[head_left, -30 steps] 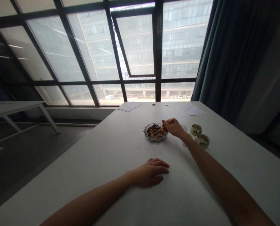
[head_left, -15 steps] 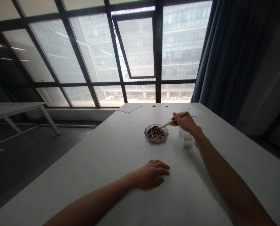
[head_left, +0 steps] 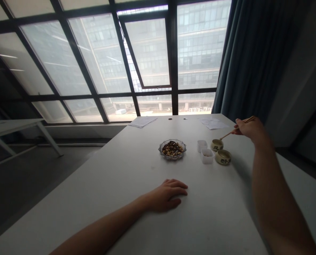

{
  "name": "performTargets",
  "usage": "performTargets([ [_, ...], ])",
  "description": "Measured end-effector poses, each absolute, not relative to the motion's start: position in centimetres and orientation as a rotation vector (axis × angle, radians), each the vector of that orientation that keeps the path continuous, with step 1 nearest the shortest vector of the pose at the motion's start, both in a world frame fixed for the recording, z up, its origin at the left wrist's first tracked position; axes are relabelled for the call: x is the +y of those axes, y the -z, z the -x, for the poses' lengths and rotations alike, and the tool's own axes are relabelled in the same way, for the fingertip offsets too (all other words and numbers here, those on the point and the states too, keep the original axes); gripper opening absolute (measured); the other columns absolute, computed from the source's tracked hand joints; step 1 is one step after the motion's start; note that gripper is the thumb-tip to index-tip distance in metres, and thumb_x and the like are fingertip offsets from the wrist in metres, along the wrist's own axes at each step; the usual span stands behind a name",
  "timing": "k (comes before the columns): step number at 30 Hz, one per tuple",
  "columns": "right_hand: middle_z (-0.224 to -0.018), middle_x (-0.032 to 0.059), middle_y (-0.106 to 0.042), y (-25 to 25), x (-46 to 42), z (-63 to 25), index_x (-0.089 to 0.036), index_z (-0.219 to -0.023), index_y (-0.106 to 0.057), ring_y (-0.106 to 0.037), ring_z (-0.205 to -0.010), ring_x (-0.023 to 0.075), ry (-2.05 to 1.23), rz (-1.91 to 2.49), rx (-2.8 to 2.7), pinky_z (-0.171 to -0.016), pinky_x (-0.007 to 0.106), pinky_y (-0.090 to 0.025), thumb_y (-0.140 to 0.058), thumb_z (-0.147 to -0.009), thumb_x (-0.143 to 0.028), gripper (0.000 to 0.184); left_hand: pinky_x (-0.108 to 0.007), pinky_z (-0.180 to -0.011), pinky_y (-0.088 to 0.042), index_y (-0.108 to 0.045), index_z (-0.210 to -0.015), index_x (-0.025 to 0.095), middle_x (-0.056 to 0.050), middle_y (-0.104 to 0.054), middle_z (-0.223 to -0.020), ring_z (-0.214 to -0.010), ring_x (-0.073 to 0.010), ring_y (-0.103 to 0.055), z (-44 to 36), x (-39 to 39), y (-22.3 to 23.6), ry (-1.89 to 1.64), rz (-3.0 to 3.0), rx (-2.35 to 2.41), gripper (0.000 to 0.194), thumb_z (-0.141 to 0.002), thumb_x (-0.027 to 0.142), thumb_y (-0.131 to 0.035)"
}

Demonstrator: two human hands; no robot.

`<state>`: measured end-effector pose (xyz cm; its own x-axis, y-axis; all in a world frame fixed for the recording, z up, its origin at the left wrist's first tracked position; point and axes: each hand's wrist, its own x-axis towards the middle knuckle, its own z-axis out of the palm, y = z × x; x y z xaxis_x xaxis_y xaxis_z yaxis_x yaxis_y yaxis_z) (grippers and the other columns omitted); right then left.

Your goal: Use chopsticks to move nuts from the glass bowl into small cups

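My right hand point(head_left: 248, 128) is closed round a pair of wooden chopsticks point(head_left: 231, 134). Their tips reach the mouth of the farther ceramic cup point(head_left: 216, 145), which is tan with dark lettering; whether they hold anything is too small to tell. A second tan lettered cup point(head_left: 223, 158) stands just in front of it. Left of the cups are two small translucent plastic cups, a nearer one point(head_left: 207, 157) and a farther one point(head_left: 201, 145). A scalloped glass dish point(head_left: 172, 158) holds mixed brown and pale nuts or beans point(head_left: 172, 148). My left hand point(head_left: 170, 194) lies palm down on the table, fingers spread, holding nothing.
The white table point(head_left: 126, 184) runs toward the windows. Papers point(head_left: 143, 122) lie at its far left and more papers point(head_left: 213, 123) at its far right. Another white table point(head_left: 14, 126) stands at the left. A blue curtain point(head_left: 248, 63) hangs at the right.
My right hand has moved right with the chopsticks, from the glass dish to the farther ceramic cup. Both ceramic cups now show clearly. My left hand stays on the table; the view has shifted slightly.
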<state>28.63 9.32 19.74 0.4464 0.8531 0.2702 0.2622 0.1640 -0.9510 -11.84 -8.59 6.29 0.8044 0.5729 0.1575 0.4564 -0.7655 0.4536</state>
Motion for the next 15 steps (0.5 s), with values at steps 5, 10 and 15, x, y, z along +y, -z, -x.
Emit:
performTargets([
  [5,-0.058,0.0126,-0.067,-19.5,9.9,-27.1,-0.018,-0.066,-0.065,-0.068,-0.051,0.0228,-0.618,1.375,-1.083,-0.057,0.040,-0.060,-0.070,-0.087,-0.018,0.021,-0.043,-0.116,-0.037,-0.061,-0.134,0.029,-0.007,-0.059,-0.145,-0.135,-0.0276,-0.052,11.7,-8.6,-6.4,-0.405,-2.584,0.773,0.038,-0.096,0.026,-0.060],
  [10,-0.063,0.0110,-0.069,-20.5,8.7,-25.9,-0.017,-0.067,-0.066,-0.068,-0.053,0.0203,-0.500,1.360,-1.122,-0.056,0.034,-0.061,-0.072,-0.089,-0.021,0.023,-0.044,-0.116,-0.036,-0.061,-0.135,0.030,-0.007,-0.059,-0.145,-0.135,-0.0273,-0.052,11.6,-8.7,-6.4,-0.408,-2.582,0.769,0.039,-0.097,0.026,-0.060],
  [15,-0.071,0.0101,-0.073,-21.4,7.5,-24.3,-0.014,-0.075,-0.068,-0.072,-0.055,0.0170,-0.555,1.177,-1.178,-0.057,0.026,-0.064,-0.071,-0.094,-0.031,0.026,-0.042,-0.116,-0.036,-0.061,-0.134,0.029,-0.007,-0.059,-0.145,-0.135,-0.0271,-0.053,11.6,-8.7,-6.5,-0.416,-2.592,0.755,0.037,-0.097,0.026,-0.060],
])
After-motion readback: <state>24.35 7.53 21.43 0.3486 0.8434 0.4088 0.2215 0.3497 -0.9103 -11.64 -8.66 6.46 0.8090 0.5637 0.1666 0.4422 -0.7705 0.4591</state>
